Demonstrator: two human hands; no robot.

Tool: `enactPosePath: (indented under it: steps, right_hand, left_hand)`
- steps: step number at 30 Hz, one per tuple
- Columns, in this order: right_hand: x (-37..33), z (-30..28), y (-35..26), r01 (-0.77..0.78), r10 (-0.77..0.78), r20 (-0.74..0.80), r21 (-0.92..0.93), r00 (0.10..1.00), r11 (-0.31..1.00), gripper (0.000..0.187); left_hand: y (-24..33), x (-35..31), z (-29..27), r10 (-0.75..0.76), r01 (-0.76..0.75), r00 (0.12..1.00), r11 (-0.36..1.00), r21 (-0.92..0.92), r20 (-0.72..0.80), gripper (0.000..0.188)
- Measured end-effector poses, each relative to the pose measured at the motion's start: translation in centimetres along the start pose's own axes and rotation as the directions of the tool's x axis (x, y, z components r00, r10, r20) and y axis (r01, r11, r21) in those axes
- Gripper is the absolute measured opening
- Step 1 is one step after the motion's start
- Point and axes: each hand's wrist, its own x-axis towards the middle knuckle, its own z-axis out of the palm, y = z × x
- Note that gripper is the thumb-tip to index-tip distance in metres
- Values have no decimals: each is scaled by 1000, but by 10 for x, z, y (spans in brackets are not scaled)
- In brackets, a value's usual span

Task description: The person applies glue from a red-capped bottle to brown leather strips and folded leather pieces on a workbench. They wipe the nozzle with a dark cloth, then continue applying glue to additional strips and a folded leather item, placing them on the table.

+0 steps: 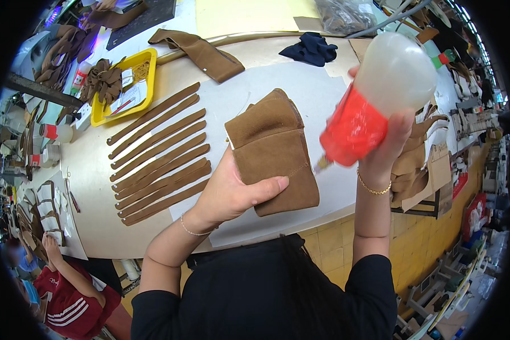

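My left hand (232, 190) grips a brown suede piece (275, 153), folded or stacked in layers and crossed by seams, with the thumb lying over its front. My right hand (388, 139) is wrapped round a squeeze bottle (360, 113), cloudy white at the base and red toward the nozzle. The bottle is tipped, base up, its narrow nozzle pointing down close to the suede's right edge; whether it touches I cannot tell. Left of my left hand, several narrow brown straps (161, 153) lie side by side in a slanting row on the table.
A yellow tray (153, 79) with brown scraps, rubber bands and paper stands at the far left. Behind lie a wide brown strip (201, 54) and a dark blue cloth (310, 49). Brown pieces (413, 164) are stacked at the right. Another person (68, 294) works at the lower left.
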Motion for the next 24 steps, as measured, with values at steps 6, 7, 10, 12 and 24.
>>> enactPosePath:
  steps: [6, 7, 10, 12, 24]
  right_hand:
    - [19, 0, 2, 197, -200, 2, -172, 980, 965, 93]
    - [20, 1, 2, 214, -215, 19, -208, 976, 954, 93]
    - [16, 7, -8, 202, -182, 103, -241, 978, 949, 95]
    - [11, 8, -10, 174, -149, 114, -254, 982, 951, 97]
    - [-26, -11, 9, -7, 11, 27, -159, 1000, 987, 101]
  left_hand:
    - [3, -2, 4, -19, 19, 1000, 1000, 13, 24, 65]
    - [3, -2, 4, -11, 10, 1000, 1000, 9, 24, 65]
    - [3, -2, 5, 14, -14, 1000, 1000, -5, 26, 64]
    - [2, -1, 4, 29, -29, 999, 999, -15, 27, 64]
    - [2, -1, 3, 31, -31, 998, 1000, -2, -49, 60]
